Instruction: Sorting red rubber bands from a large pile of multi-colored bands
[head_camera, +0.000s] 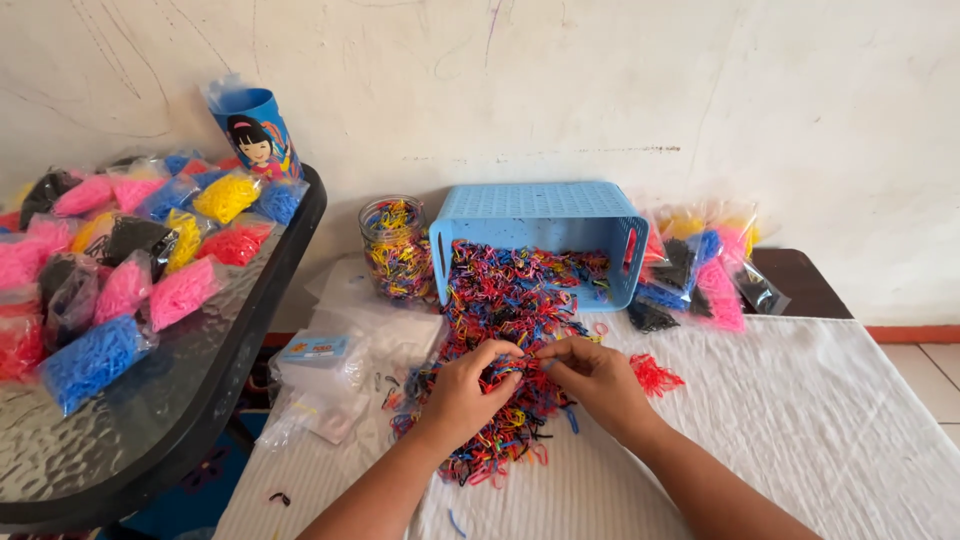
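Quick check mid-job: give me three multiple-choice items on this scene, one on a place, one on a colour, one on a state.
1. Where is the small red pile?
A. right of the right hand
B. in the jar
C. on the glass table

2. What colour is the basket?
A. green
B. blue
C. white

3. How does the basket lie?
A. upright
B. upside down
C. tipped on its side, bands spilling out

Answers: A, it lies on the cloth beside the right hand; B, its walls are light blue; C, its opening faces the mixed pile.
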